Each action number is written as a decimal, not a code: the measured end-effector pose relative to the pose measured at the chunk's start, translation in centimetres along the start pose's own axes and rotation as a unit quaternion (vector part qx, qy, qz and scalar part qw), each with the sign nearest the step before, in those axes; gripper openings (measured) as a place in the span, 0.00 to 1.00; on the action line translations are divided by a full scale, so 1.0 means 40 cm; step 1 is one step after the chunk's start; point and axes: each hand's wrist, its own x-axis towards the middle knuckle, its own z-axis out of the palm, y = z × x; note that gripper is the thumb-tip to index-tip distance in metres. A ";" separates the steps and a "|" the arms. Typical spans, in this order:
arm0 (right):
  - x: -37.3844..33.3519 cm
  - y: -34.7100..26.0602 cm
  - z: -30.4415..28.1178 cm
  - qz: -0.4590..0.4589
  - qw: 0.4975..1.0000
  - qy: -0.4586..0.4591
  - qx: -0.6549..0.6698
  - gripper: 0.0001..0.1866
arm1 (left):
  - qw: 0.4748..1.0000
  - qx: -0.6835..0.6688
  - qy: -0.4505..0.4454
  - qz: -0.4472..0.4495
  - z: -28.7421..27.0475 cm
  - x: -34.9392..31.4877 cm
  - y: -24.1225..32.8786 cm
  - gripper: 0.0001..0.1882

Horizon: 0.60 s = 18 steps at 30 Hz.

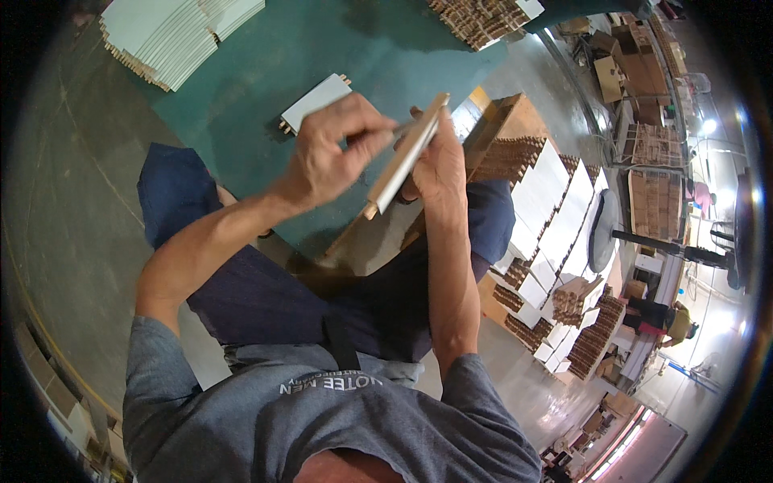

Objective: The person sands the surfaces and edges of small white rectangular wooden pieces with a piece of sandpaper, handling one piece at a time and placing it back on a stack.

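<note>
A narrow panel [405, 158] with a white face and a bare wooden edge is held up in front of the body by the right hand [441, 163], above the space between the knees. The panel is tilted: its upper end is pointed away from the body and to the right, while its lower end, from which a short wooden peg [369, 212] is stuck out, is set nearer the body and to the left. The right hand is placed along the panel's right side, closed around its upper half, with some of the fingers hidden behind it.

The left hand [340, 146] is held just beside the panel, on its left, level with the upper half. Its fingers are curled and the thumb is brought close to the forefinger; the fingertips are blurred, so it cannot be told whether something small is pinched there or whether the panel is touched.

Beyond the left hand, a second white panel [316, 102] with pegs at its ends is laid flat on a green surface [233, 121]. Farther off, a row of white boards [173, 40] is stacked at the upper left. To the right of the right hand, beside the right knee, white-faced pieces [541, 197] are piled in layers.
</note>
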 end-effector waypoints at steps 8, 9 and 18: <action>-0.046 0.030 0.055 0.037 0.995 -0.043 -0.082 0.24 | 0.996 0.066 -0.015 -0.055 -0.058 0.042 -0.083 0.05; -0.052 0.029 0.055 0.041 0.993 -0.056 -0.100 0.24 | 0.996 0.079 -0.021 -0.034 -0.054 0.046 -0.082 0.05; -0.077 0.037 0.077 0.047 0.990 -0.055 -0.117 0.21 | 0.973 0.211 -0.071 0.064 -0.025 0.028 -0.075 0.08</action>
